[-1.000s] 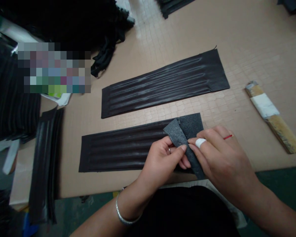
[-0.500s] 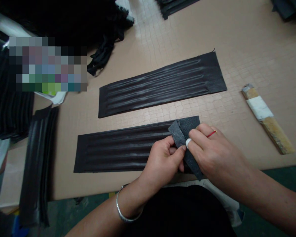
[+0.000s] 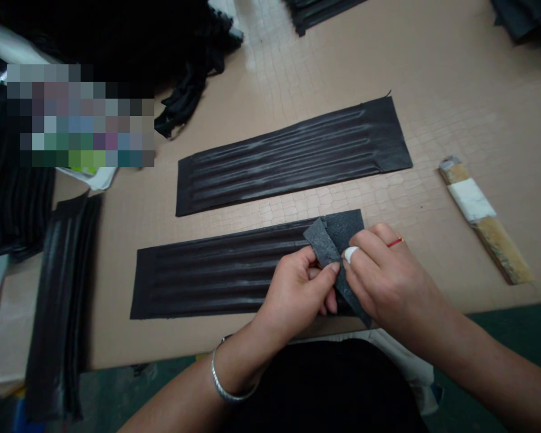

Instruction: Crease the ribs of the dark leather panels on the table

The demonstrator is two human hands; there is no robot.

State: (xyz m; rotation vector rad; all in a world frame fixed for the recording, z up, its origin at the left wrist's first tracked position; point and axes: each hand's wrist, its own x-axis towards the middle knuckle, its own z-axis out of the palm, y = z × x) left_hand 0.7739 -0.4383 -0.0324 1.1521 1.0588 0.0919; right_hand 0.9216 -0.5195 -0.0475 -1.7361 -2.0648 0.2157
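- Tan table (image 3: pixel 460 72) with a crocodile-patterned patch, bearing the work.
- Near ribbed dark panel (image 3: pixel 202 270), lying flat along the front edge, its right end under the hands.
- Far ribbed dark panel (image 3: pixel 288 159), flat behind it, apart.
- Right hand (image 3: pixel 383 270), its curled fingers gripping the grey strip's lower part.
- Left hand (image 3: pixel 297 282), pinching the same strip between thumb and fingers.
- Yellowish bar (image 3: pixel 500 246), white-wrapped, to the right.
- Grey strip (image 3: pixel 323 240), slanting across the near panel's right end.
- White finger wrap (image 3: pixel 351 254), on the right hand.
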